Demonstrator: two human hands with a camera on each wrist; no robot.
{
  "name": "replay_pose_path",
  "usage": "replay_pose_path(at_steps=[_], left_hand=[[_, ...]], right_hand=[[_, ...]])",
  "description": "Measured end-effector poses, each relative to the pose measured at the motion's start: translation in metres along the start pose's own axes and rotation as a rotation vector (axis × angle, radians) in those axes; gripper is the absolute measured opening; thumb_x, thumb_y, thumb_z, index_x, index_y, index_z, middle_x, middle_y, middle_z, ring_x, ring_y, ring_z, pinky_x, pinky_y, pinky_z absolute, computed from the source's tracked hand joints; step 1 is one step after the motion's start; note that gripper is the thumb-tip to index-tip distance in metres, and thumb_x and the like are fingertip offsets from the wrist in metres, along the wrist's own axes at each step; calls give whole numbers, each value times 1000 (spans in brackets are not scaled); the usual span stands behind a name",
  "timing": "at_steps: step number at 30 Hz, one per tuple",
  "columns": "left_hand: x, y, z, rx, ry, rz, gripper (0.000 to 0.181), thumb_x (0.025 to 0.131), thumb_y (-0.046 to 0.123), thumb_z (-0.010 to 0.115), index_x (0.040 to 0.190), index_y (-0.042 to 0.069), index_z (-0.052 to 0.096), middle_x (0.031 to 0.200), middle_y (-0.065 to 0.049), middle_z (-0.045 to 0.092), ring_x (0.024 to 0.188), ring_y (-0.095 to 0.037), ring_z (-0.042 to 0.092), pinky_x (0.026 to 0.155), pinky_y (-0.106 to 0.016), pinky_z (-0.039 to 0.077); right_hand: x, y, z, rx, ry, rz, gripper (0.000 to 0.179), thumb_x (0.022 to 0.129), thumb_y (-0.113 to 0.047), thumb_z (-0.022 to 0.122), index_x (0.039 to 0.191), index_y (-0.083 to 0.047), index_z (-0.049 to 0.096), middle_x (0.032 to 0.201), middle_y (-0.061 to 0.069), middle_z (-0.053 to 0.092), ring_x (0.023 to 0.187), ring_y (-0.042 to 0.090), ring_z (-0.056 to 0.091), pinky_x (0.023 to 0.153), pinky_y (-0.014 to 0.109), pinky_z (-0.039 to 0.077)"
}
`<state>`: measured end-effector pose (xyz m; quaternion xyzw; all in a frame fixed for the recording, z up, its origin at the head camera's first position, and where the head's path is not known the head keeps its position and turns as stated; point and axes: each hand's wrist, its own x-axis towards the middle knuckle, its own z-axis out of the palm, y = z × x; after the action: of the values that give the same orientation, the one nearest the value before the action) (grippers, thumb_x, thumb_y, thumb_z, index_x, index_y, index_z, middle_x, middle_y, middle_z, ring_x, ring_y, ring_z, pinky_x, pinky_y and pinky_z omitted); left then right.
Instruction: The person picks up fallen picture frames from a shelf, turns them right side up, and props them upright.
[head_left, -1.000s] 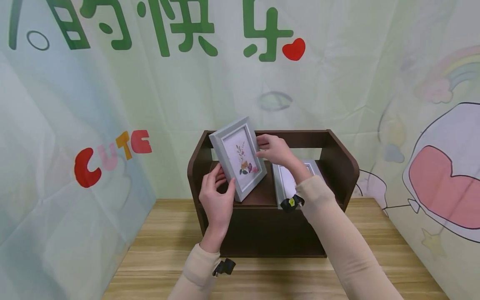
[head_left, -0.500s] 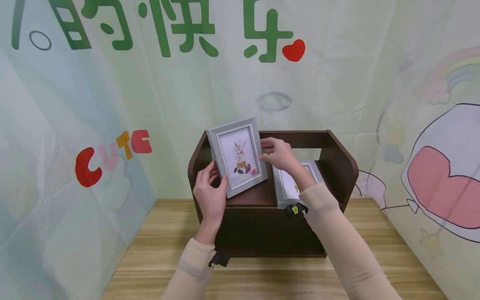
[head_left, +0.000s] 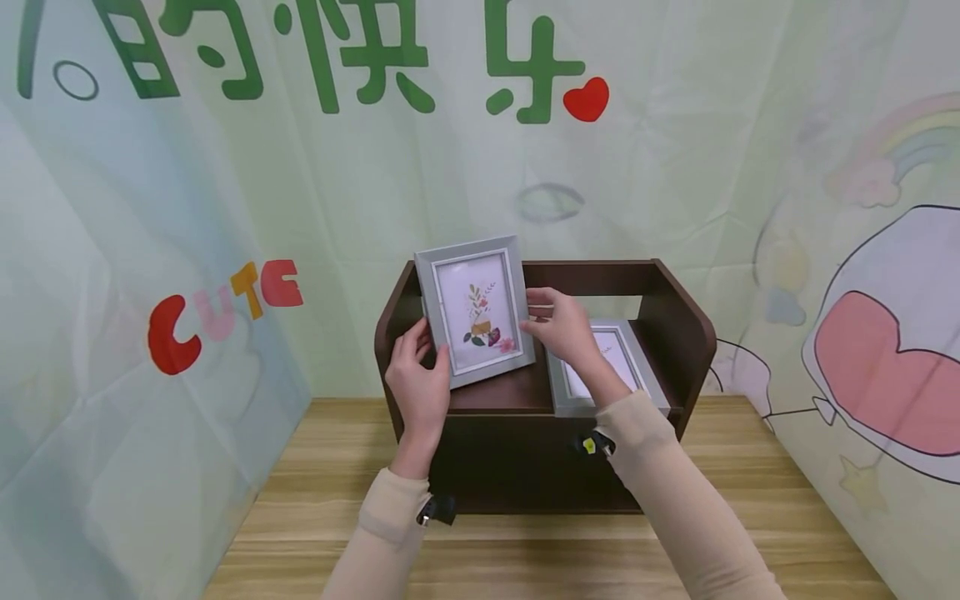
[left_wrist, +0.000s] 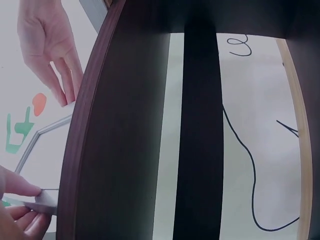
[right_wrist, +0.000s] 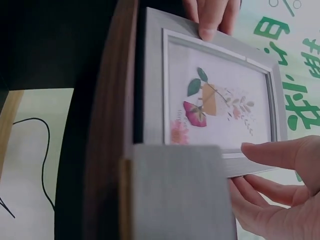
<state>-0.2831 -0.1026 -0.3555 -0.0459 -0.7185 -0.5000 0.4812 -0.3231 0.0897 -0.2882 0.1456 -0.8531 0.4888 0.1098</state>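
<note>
A grey picture frame (head_left: 480, 308) with a flower print leans upright, slightly tilted, over the left part of a dark brown shelf (head_left: 517, 392). My left hand (head_left: 417, 375) grips its lower left edge between thumb and fingers. On the opposite edge my right hand (head_left: 562, 325) pinches the frame, thumb in front and fingers behind. In the right wrist view the flower print of this picture frame (right_wrist: 215, 100) shows sideways, with a hand on each long side. A second grey picture frame (head_left: 648, 367) lies on the shelf's right part, partly covered by my right wrist.
The shelf has raised side panels (head_left: 686, 333) and a back rail (head_left: 592, 275). It stands on a wood-grain table (head_left: 315, 492). Printed cloth backdrops (head_left: 360, 200) hang behind and on both sides. The second frame's near edge reaches the shelf's front edge.
The held picture frame has turned to face me more squarely and stands less tilted. My left hand has moved a little left with it; my right hand has come slightly right and down.
</note>
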Motion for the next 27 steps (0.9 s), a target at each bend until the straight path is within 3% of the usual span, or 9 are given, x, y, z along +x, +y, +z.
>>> replay_pose_path(at_steps=[14,27], left_hand=[[8,-1,2,35,-35,-55,37,85,1,65,122,0,61,112,-17,65,104,-27,63,88,-34,54],[11,-1,8,37,-56,-112,36,88,-1,60,124,-1,59,119,-19,63,111,-28,61,91,-35,53]], right_hand=[[-14,2,18,121,190,-59,45,81,3,69,124,4,57,124,21,61,114,31,60,93,35,51],[-27,7,33,117,348,-85,44,79,1,72,122,0,61,118,17,66,107,27,65,89,36,54]])
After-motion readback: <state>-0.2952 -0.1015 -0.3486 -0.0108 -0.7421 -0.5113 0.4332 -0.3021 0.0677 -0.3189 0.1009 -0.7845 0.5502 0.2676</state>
